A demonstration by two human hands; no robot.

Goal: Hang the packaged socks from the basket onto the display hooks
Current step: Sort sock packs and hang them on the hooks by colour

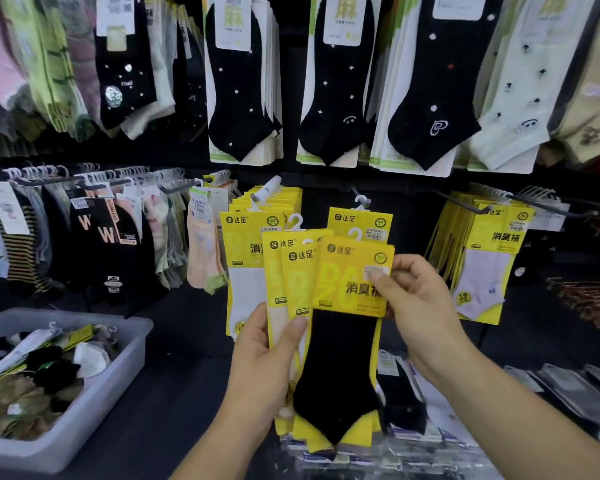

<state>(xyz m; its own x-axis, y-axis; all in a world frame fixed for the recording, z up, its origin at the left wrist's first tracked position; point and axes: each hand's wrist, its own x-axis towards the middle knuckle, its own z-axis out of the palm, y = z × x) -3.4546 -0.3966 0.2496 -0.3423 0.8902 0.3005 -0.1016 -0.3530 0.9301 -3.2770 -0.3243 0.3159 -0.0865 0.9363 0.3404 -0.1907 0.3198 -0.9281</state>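
My left hand (260, 362) grips a fanned stack of yellow sock packs (291, 271) from below, thumb across their fronts. The front pack (343, 341) holds a black sock under a yellow header card. My right hand (420, 306) pinches that pack's upper right corner, thumb on its small label. White plastic hangers stick up from the packs. Behind them, a display hook (359, 199) carries one yellow pack, and another hook (267, 192) to its left is full of yellow packs. The grey basket (94, 410) at lower left holds several loose sock packs.
Black and pale socks hang in rows above. Striped and dark socks fill the hooks at left. More yellow packs (485, 258) hang at right. Flat packaged socks lie on the dark counter (174, 403) under my hands and to the right.
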